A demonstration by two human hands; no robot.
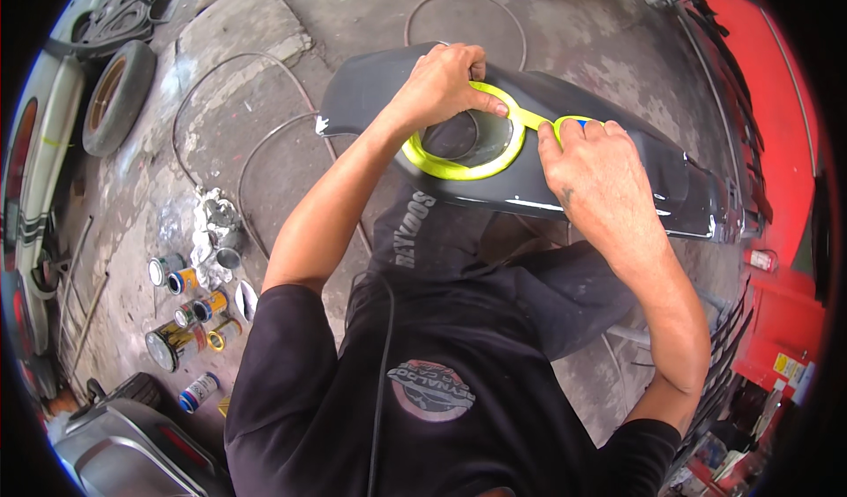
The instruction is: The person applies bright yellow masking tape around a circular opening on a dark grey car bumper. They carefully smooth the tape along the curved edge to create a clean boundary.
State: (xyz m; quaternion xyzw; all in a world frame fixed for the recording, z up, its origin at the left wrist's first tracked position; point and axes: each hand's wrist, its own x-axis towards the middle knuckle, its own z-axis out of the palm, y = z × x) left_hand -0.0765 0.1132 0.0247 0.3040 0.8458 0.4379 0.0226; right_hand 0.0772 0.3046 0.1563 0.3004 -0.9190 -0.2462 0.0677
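Note:
A dark grey car body panel (609, 184), seemingly a bumper, lies in front of me, with a large round opening in it. Bright yellow masking tape (463, 172) runs around the opening's rim. My left hand (447, 84) is at the upper edge of the opening, fingers curled, its thumb pressing the tape at the inner rim. From the rim a stretch of tape leads right to a tape roll (573, 124) with blue at its core. My right hand (595, 157) grips that roll; its fingertips are partly hidden.
Paint cans (181, 342) and a crumpled white cloth (212, 237) stand on the concrete floor at left. A hose (251, 56) loops across the floor. A tyre (119, 98) leans at upper left. Red vehicle parts (776, 312) line the right side. Another bumper (132, 453) lies at lower left.

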